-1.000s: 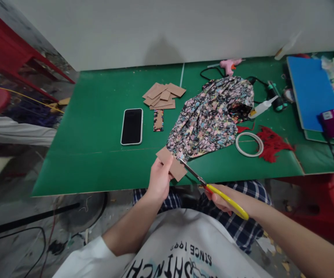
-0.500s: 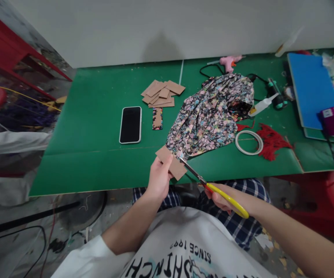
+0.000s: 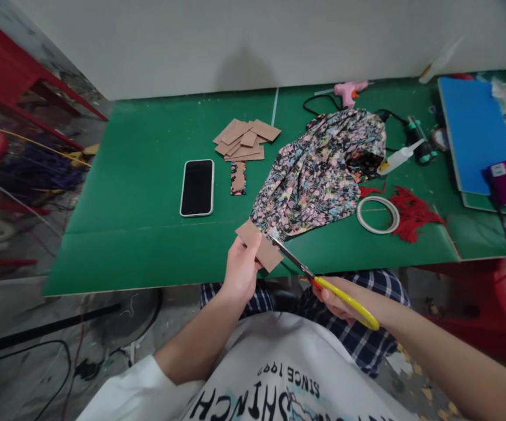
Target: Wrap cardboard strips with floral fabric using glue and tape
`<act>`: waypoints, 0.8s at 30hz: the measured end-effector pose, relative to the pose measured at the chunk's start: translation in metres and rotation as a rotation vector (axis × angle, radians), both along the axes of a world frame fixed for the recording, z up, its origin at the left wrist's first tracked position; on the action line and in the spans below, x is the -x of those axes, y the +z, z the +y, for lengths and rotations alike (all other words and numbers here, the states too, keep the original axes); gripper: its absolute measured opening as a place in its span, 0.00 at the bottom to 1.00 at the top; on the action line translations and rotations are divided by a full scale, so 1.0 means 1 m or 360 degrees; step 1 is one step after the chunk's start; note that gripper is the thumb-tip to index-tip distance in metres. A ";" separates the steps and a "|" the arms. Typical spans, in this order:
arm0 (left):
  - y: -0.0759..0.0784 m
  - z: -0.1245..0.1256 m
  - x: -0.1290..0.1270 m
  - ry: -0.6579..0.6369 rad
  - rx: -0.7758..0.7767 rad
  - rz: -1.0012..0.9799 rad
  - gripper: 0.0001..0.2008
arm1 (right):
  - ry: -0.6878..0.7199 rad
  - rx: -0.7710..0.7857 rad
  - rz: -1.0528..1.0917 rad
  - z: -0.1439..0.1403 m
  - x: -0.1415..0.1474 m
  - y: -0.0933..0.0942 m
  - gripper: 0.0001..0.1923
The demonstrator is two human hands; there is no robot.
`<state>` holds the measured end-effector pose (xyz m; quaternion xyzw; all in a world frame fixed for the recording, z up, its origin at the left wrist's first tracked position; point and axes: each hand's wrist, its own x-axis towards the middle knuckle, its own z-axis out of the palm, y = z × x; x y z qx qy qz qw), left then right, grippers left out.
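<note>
My left hand (image 3: 243, 266) pinches a brown cardboard rectangle (image 3: 268, 255), thumb on top, against the near corner of a floral cloth (image 3: 318, 181). In my right hand (image 3: 336, 301) is a pair of scissors (image 3: 347, 303) with yellow and red handles. Their blades lie at the cloth's edge, just right of the cardboard; whether they are parted is hard to see. The rest of the cloth spreads rumpled over the green table. Beyond my left hand lies a small cardboard strip edged with floral cloth (image 3: 238, 178), below a pile of cardboard pieces (image 3: 248, 139).
A phone (image 3: 197, 187) lies left of the strip. Rightward are a tape roll (image 3: 395, 221), red threads (image 3: 415, 213), a white bottle (image 3: 400, 156), a pink glue gun (image 3: 347, 93) and a blue board (image 3: 476, 134). A wall backs the green table (image 3: 134, 251).
The view shifts very slightly. At the far left, the pale sleeve-like cloth beside the table has gone from view. My hands, the cardboard and the scissors stay almost still.
</note>
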<state>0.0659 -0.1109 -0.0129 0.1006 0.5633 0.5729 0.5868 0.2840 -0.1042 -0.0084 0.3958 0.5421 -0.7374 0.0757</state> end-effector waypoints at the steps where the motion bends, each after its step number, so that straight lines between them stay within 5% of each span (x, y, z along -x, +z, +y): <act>1: 0.000 0.000 0.000 -0.0003 0.0003 -0.0001 0.19 | -0.0017 0.0000 0.0000 -0.001 0.000 -0.001 0.32; 24: -0.001 -0.001 0.001 -0.0027 0.0040 -0.0007 0.20 | -0.0108 0.0063 -0.0166 -0.002 0.007 0.007 0.32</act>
